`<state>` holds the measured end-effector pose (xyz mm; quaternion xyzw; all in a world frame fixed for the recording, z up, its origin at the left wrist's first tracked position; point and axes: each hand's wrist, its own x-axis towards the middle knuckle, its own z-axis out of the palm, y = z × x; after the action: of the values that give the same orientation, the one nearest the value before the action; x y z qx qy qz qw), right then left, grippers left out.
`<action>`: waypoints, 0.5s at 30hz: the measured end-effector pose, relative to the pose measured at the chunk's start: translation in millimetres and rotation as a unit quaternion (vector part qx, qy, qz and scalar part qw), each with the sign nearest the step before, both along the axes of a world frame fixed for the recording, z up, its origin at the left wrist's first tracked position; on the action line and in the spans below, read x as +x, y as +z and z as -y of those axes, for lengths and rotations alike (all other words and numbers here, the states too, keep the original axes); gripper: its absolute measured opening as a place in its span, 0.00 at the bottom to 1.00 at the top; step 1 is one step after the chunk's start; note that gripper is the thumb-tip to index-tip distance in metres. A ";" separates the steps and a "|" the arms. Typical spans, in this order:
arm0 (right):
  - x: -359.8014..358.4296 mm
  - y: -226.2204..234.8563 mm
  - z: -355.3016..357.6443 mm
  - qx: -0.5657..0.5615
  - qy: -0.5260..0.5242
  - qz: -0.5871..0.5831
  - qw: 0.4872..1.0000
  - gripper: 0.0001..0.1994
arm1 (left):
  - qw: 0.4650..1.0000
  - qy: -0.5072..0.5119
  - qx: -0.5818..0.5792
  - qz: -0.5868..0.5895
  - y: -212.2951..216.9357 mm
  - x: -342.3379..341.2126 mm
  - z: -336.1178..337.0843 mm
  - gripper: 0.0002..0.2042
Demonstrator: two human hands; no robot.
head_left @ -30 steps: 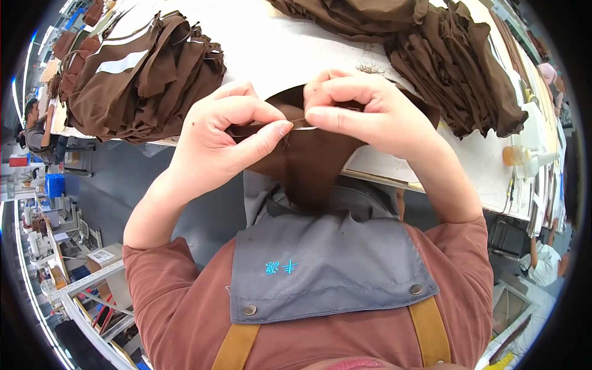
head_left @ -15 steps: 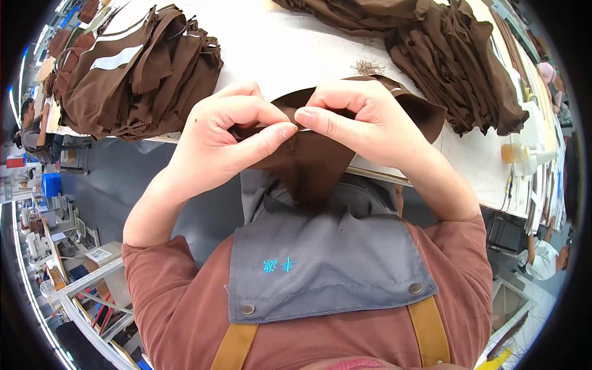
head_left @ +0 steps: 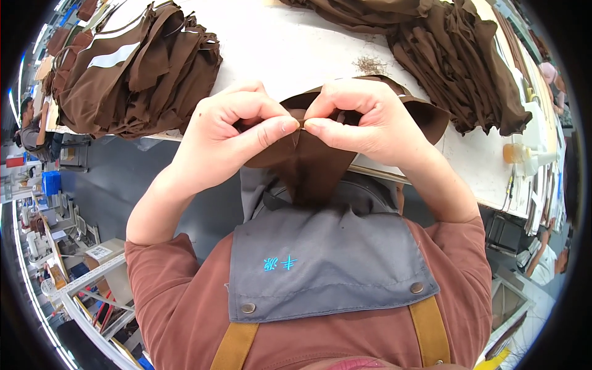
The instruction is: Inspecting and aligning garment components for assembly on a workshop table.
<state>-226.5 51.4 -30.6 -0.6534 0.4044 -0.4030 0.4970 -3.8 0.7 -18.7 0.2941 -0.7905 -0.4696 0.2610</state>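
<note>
A brown piece of cloth (head_left: 324,157) hangs between my hands over the near edge of the table, its lower part falling toward my apron. At the cloth's upper edge, by a seam, my left hand (head_left: 231,132) pinches the fabric between thumb and index finger. Right beside it, my right hand (head_left: 373,117) grips the same edge, its thumb tip almost touching the left one. A few fine loose threads show just below the fingertips. Behind the right hand, the rest of the cloth spreads open in a loop. My other fingers are curled and partly hidden.
On the white table (head_left: 277,46) a stack of brown cloth pieces (head_left: 148,77) lies at left, and another brown heap (head_left: 453,68) at far right. Thread scraps (head_left: 370,65) lie between. A small bottle (head_left: 521,153) stands at right. A co-worker (head_left: 37,126) is at far left.
My right thumb and fingers have come down and closed on the cloth edge, near the left fingertips. The left hand has shifted slightly. The cloth stays in about the same place.
</note>
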 end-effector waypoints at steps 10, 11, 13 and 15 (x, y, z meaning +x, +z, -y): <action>-1.9 -7.8 0.8 0.026 -0.019 0.026 0.999 0.05 | 0.992 -0.030 0.112 -0.048 -4.5 4.5 5.4 0.09; -1.2 -8.0 0.5 0.052 -0.027 0.031 0.998 0.07 | 0.994 -0.040 0.095 -0.036 -4.8 5.0 6.5 0.08; 1.5 -9.2 0.3 0.037 -0.024 0.038 0.998 0.07 | 0.994 -0.043 0.091 -0.037 -6.6 5.0 6.7 0.08; 2.2 -10.0 0.4 0.023 -0.021 0.045 0.998 0.07 | 0.994 -0.045 0.087 -0.038 -8.4 4.9 6.6 0.08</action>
<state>-224.3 51.0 -40.6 -0.6144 0.4039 -0.4331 0.5213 1.0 -5.9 -27.1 0.2614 -0.7488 -0.5586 0.2429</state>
